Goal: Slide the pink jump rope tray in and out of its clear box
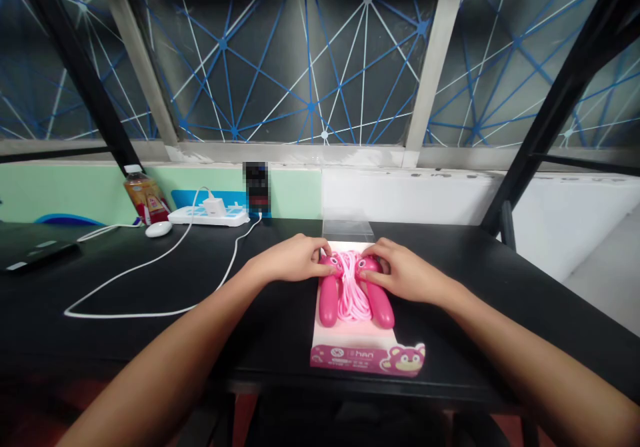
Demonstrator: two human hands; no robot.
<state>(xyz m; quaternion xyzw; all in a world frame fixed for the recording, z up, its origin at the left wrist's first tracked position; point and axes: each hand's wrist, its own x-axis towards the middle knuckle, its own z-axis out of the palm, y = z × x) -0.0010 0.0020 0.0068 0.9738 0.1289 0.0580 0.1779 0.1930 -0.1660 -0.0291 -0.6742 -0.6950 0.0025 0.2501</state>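
A pink jump rope lies in a shallow cardboard package, its cord bundled between two thick handles. The package's front flap carries lettering and a pink bear. My left hand is closed on the upper end of the left handle, thumb on the near side and fingers at the far side. On the other side my right hand pinches the top of the right handle in the same way. Both handles have small bear faces near my fingertips. A clear plastic piece stands just behind the package.
The package lies on a black table. At the back left are a drink bottle, a white mouse and a power strip. A white cable loops across the left side, near a dark laptop. Black frame posts rise on both sides.
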